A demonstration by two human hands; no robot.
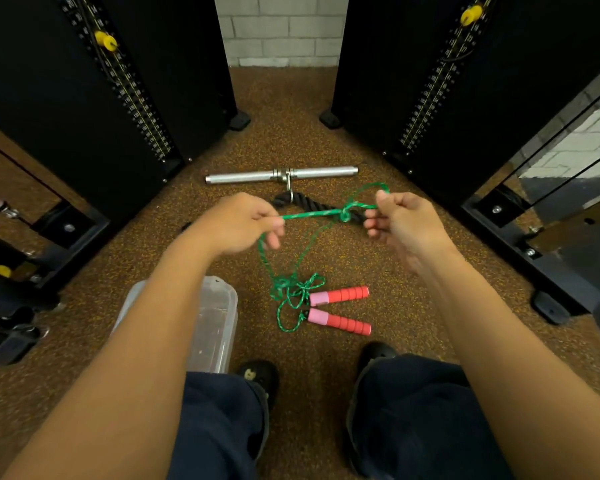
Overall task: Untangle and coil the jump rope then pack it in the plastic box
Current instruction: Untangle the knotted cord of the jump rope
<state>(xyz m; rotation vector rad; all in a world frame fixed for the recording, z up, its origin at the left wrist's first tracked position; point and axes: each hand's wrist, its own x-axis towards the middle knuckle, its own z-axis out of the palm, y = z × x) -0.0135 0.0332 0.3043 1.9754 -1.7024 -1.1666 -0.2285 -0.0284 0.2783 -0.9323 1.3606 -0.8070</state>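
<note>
Knees and shoes frame the floor. Green jump rope (312,213) stretched taut between left hand (243,221) and right hand (400,220), both pinching it, knot near the right; tangle and red handles (340,308) on floor beside clear plastic box (219,327).

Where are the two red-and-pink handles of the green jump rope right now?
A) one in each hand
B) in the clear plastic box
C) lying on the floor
C: both red-and-pink handles lie side by side on the speckled floor, beside the clear plastic box.
</note>
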